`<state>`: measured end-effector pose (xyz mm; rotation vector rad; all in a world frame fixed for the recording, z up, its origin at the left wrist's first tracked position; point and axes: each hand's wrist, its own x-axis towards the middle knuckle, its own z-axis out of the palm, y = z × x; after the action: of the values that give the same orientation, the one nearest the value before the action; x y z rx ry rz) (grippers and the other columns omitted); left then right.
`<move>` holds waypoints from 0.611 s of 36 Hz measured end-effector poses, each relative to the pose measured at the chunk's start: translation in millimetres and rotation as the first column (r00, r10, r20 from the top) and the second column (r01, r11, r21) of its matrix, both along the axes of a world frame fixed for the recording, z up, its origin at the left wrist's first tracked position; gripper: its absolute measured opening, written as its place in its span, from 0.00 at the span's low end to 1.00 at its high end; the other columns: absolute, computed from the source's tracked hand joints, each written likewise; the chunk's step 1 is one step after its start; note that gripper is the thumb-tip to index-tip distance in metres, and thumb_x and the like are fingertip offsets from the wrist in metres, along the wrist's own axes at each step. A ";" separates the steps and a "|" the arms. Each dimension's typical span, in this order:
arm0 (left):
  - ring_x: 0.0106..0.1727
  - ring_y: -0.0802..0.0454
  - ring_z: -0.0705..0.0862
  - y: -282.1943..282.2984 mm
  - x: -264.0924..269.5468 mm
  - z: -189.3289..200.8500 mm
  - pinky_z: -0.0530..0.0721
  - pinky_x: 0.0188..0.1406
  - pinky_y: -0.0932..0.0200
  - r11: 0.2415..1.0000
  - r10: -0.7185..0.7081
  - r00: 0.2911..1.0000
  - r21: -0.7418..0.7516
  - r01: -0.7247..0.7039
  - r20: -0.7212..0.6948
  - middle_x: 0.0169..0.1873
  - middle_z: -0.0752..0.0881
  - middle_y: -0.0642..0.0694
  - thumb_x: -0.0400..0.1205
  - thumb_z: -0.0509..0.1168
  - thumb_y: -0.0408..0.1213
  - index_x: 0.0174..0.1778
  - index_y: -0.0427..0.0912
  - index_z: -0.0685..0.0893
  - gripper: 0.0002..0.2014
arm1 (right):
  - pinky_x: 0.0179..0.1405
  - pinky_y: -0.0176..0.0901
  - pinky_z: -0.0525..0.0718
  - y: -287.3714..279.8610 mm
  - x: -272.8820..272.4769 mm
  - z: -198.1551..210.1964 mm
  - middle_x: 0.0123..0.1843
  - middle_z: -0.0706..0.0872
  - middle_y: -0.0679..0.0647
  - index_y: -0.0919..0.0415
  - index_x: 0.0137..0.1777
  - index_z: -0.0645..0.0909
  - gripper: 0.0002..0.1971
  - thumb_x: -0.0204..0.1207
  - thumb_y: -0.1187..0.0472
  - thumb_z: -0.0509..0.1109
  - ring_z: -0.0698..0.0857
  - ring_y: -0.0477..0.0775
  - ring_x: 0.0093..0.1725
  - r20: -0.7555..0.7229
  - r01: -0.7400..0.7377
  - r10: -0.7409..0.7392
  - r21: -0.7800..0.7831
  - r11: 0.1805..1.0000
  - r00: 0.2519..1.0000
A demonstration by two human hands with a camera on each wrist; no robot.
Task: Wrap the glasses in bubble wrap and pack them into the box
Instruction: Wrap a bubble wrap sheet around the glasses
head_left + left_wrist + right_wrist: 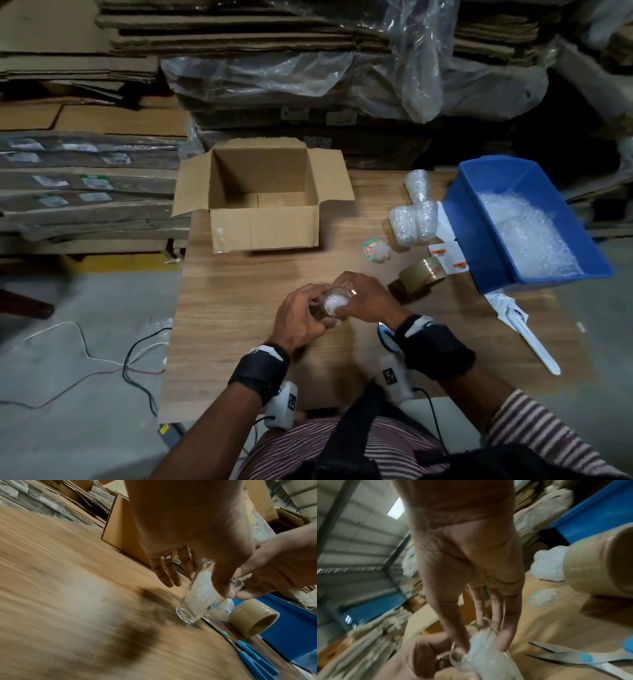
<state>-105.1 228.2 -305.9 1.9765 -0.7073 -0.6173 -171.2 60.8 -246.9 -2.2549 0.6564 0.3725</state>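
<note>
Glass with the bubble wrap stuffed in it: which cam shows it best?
Left wrist. There the glass shows nearly whole, from its base on the table up to the rim, white bubble wrap inside. The head view looks down into its mouth between both hands. The right wrist view shows only the blurred rim, close up.

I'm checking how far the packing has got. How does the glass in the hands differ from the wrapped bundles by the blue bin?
The glass is bare outside with bubble wrap stuffed inside; the bundles are fully covered in wrap. The left hand and right hand hold the glass at the table's near middle; the bundles lie untouched. Both are outside the empty box.
</note>
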 end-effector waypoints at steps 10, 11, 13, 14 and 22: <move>0.53 0.59 0.89 -1.6 -1.3 2.7 0.90 0.55 0.51 1.000 -0.004 1.000 -0.019 0.005 0.012 0.54 0.89 0.61 0.61 0.86 0.41 0.66 0.61 0.88 0.35 | 0.38 0.37 0.78 -0.7 -6.9 -15.0 0.41 0.89 0.50 0.52 0.45 0.87 0.18 0.56 0.61 0.88 0.87 0.49 0.40 0.128 0.143 -0.136 -0.046 0.989 0.982; 0.53 0.59 0.89 -1.6 -1.6 2.5 0.90 0.55 0.51 1.000 -0.001 1.000 -0.017 0.001 0.009 0.54 0.89 0.62 0.60 0.86 0.41 0.66 0.59 0.88 0.35 | 0.39 0.40 0.78 2.4 -6.4 -16.6 0.41 0.88 0.50 0.54 0.47 0.87 0.19 0.56 0.60 0.88 0.87 0.52 0.43 0.126 0.147 -0.138 -0.060 0.987 0.982; 0.53 0.60 0.89 -1.3 -2.5 2.8 0.90 0.55 0.51 1.000 0.005 1.000 -0.012 -0.005 0.001 0.54 0.89 0.61 0.61 0.87 0.40 0.66 0.57 0.89 0.35 | 0.41 0.42 0.76 7.2 -6.1 -19.9 0.44 0.87 0.50 0.55 0.51 0.88 0.21 0.56 0.58 0.88 0.87 0.55 0.46 0.111 0.147 -0.137 -0.091 0.985 0.984; 0.53 0.60 0.89 -1.6 -3.0 4.1 0.90 0.55 0.51 1.000 0.009 1.000 -0.012 -0.009 -0.001 0.54 0.89 0.61 0.61 0.87 0.40 0.66 0.56 0.89 0.35 | 0.42 0.41 0.75 8.2 -6.2 -21.5 0.46 0.87 0.51 0.55 0.52 0.88 0.22 0.57 0.57 0.88 0.87 0.56 0.47 0.102 0.141 -0.131 -0.093 0.986 0.986; 0.53 0.48 0.90 -7.9 -3.3 10.4 0.90 0.59 0.51 0.993 0.118 0.991 -0.011 -0.119 -0.069 0.55 0.89 0.47 0.64 0.88 0.34 0.73 0.47 0.86 0.38 | 0.60 0.52 0.90 -16.2 -9.9 -14.3 0.47 0.93 0.47 0.47 0.47 0.88 0.13 0.68 0.65 0.82 0.92 0.48 0.52 0.128 0.184 -0.213 0.210 0.960 0.969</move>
<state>-108.4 220.3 -295.5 1.9584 -0.5464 -0.6031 -181.1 44.6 -261.2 -1.9862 0.7273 0.1593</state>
